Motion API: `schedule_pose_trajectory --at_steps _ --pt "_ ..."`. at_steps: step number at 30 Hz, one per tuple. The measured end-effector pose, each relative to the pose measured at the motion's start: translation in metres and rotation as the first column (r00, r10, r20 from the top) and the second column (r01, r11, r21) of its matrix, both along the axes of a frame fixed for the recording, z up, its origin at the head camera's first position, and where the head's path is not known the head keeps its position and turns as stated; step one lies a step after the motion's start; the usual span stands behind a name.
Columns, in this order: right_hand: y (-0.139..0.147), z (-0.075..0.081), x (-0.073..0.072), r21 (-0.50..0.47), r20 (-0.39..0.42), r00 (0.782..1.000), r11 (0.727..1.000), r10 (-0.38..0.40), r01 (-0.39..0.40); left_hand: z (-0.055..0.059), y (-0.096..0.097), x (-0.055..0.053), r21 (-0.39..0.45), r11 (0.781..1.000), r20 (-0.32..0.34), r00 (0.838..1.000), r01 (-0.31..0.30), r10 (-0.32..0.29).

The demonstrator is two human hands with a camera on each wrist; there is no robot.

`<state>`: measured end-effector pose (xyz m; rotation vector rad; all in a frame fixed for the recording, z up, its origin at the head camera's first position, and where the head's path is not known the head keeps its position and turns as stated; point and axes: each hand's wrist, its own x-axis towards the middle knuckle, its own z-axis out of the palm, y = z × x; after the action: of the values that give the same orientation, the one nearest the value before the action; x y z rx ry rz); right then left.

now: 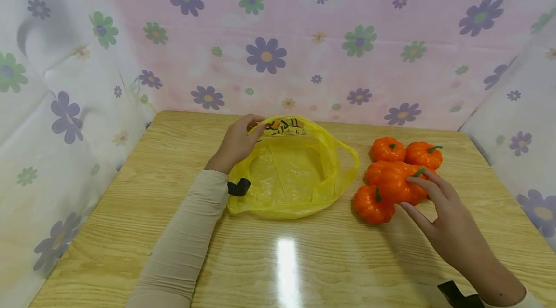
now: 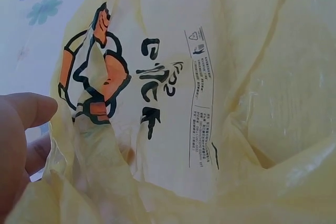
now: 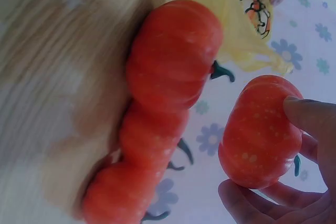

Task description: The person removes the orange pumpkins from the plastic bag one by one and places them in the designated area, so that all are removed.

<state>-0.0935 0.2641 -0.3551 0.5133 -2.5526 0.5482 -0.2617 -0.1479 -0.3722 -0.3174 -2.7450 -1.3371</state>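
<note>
My left hand (image 1: 240, 141) pinches the far left rim of a yellow plastic bag (image 1: 282, 212), whose mouth gapes upward. In the left wrist view, the thumb lies on one side of the film and fingers on the other, beside a black and orange print (image 2: 107, 69). Between thumb and fingers, my right hand (image 1: 453, 228) grips a small orange pumpkin (image 3: 260, 135) with a green stem. That pumpkin is raised above several like it, among them a near one (image 1: 374, 206) and two far ones, left (image 1: 388, 148) and right (image 1: 422, 155).
A wood-grain table (image 1: 143, 192) bears the bag and the pumpkins. Flower-patterned cloth (image 1: 299, 23) hangs behind and along both sides. One bag handle (image 1: 353, 153) loops out toward the pumpkins.
</note>
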Motion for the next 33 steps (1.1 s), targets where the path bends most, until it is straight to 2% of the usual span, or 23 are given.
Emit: schedule_pose_trajectory --at_steps 6,11,17,23,27,33 --pt "0.015 -0.01 0.006 0.019 0.043 0.998 0.999 -0.041 0.04 0.0 -0.002 0.001 -0.001 1.0 -0.005 1.0 -0.013 0.013" --pt "0.02 -0.025 0.009 0.002 0.075 0.996 0.999 -0.038 0.038 0.0 -0.006 0.005 -0.002 1.0 -0.011 1.0 -0.024 0.024" --pt "0.025 -0.031 0.01 0.005 0.109 0.993 0.999 -0.038 0.038 -0.001 -0.014 0.009 -0.004 0.998 -0.005 0.998 -0.055 0.055" --pt "0.031 -0.04 0.009 0.007 0.119 0.993 1.0 -0.013 0.012 -0.002 -0.026 0.017 -0.025 0.997 -0.033 0.997 -0.077 0.076" --pt "0.033 -0.045 0.007 0.019 0.152 0.988 1.0 -0.003 0.0 0.0 -0.033 0.024 -0.029 0.998 -0.058 0.997 -0.056 0.054" --pt "0.03 -0.05 0.001 0.081 0.173 0.985 0.997 0.002 -0.016 0.001 -0.041 0.039 -0.052 0.998 -0.052 0.998 -0.037 0.034"
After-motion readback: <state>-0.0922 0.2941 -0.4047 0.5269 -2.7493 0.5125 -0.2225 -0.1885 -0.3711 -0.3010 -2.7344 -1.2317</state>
